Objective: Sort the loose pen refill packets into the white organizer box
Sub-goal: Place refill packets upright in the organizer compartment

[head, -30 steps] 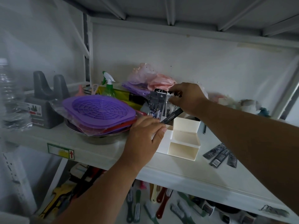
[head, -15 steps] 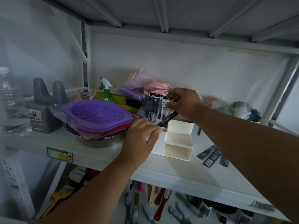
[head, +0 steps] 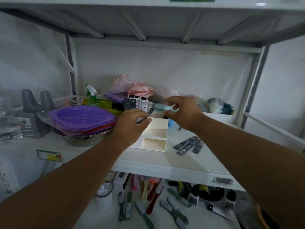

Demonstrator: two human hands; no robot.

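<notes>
Your right hand (head: 181, 111) has let go of the upright packets (head: 140, 103), now standing in the organizer box (head: 155, 138) just beyond your hands, fingers loosely curled. Your left hand (head: 132, 124) pinches one dark packet (head: 145, 117); three loose packets (head: 188, 145) wait on the shelf to your right

1. A shelf-edge label (head: 49, 155) sat below and left of the left hand (head: 131, 125), showing a red upward arrow beside a yellow patch; its wording was too small to read.
2. Upright refill packets (head: 143, 103) just behind that hand carried white panels with print, too blurred to read.
</notes>
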